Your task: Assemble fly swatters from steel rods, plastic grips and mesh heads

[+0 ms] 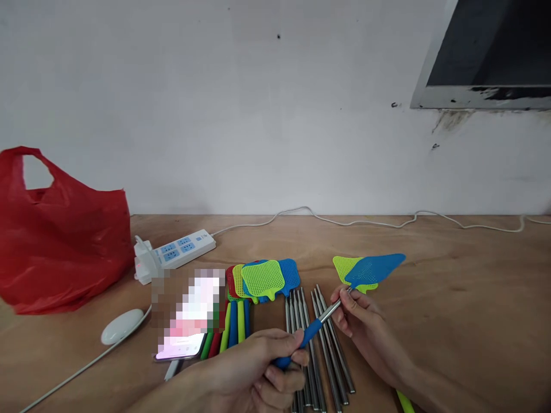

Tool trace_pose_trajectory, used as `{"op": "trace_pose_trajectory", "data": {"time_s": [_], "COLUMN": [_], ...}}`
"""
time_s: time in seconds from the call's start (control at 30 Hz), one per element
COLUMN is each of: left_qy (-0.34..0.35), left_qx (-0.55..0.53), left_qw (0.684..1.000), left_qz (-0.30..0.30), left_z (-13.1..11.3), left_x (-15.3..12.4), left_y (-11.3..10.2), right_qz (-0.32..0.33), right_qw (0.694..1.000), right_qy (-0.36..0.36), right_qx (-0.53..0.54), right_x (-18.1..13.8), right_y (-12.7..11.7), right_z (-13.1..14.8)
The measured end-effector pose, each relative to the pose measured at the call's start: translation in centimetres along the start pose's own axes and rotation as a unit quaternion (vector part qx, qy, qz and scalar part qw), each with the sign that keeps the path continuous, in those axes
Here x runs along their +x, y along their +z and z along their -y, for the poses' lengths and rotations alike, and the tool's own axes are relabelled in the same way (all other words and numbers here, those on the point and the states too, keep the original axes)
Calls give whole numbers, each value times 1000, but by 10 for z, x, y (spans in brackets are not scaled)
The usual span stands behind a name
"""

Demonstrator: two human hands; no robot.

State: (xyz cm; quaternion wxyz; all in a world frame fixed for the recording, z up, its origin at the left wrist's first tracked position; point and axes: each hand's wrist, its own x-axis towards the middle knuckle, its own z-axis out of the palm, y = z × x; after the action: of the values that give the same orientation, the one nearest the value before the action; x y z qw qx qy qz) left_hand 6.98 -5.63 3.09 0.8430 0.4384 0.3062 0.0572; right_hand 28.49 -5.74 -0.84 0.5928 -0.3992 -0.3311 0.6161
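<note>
My left hand is closed around the blue grip of a fly swatter, whose metal rod slants up to a blue mesh head. My right hand pinches that rod just below the head. A yellow-green swatter head lies on the table behind the blue one. Under my hands lie several bare metal rods. Left of them sits a stack of swatter heads in red, green and blue, beside several coloured grips.
A red plastic bag stands at the left of the wooden table. A white power strip with a cable, a white mouse and a phone lie nearby. A white wall is behind.
</note>
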Motion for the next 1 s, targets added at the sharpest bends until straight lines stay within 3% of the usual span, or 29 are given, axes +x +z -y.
{"op": "trace_pose_trajectory", "data": {"time_s": [0.1, 0.27, 0.33, 0.37, 0.4, 0.47, 0.57, 0.63, 0.87, 1.0], "left_qy": [-20, -29, -16, 23, 61, 145, 243, 258, 292, 289], "left_qx": [-118, -120, -50, -1, 64, 200, 364, 417, 471, 460], "left_qw": [992, 992, 998, 992, 977, 935, 843, 794, 730, 730], "left_qz": [42, 27, -45, -124, -194, -256, -313, -360, -400, -414], "left_z": [-5, 7, 16, 19, 21, 22, 17, 14, 7, 7], "left_x": [1, 2, 1, 1, -1, -4, -8, -8, -2, 0], "left_y": [2, 2, 2, 2, 2, 2, -3, -9, -33, -42], "right_qz": [-3, -66, -77, -74, -69, -59, -55, -51, -6, -10], "right_qw": [1000, 993, 989, 988, 987, 989, 993, 995, 1000, 1000], "right_qy": [1, -56, -80, -86, -87, -80, -61, -53, -20, -6], "right_qx": [19, 78, 100, 107, 112, 113, 91, 73, 19, 12], "right_x": [1, 15, 21, 23, 24, 24, 21, 19, 17, 16], "right_y": [-1, -10, -15, -17, -18, -19, -17, -16, -13, -13], "right_z": [1, 17, 25, 28, 30, 32, 27, 22, 7, 5]}}
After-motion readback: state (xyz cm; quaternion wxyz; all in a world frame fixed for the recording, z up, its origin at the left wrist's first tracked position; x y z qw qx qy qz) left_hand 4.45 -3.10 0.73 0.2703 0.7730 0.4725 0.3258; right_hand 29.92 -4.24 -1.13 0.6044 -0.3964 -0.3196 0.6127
